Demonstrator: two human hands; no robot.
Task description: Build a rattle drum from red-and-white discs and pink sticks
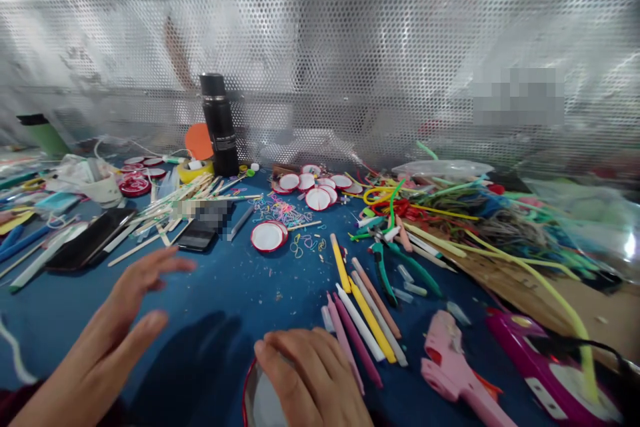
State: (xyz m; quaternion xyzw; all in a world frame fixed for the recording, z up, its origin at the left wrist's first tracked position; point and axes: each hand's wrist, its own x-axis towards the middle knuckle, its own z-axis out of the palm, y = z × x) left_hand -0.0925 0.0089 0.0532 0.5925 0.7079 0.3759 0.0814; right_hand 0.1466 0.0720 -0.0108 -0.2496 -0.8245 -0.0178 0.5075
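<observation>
My right hand (315,377) lies at the bottom middle with its fingers curled over a round white disc with a red rim (257,400), pressing it onto the blue table (235,293). My left hand (107,340) hovers above the table at the lower left, fingers stretched out and apart, holding nothing. Just right of my right hand lies a row of coloured sticks (363,317), pink, yellow and white.
A pink glue gun (457,370) and a magenta tool (550,373) lie at the lower right. Green-handled pliers (385,267), more red-rimmed discs (267,237), rubber bands, wooden sticks (175,203), two phones (90,240), a black bottle (220,123) and a perforated metal screen (350,60) fill the rest.
</observation>
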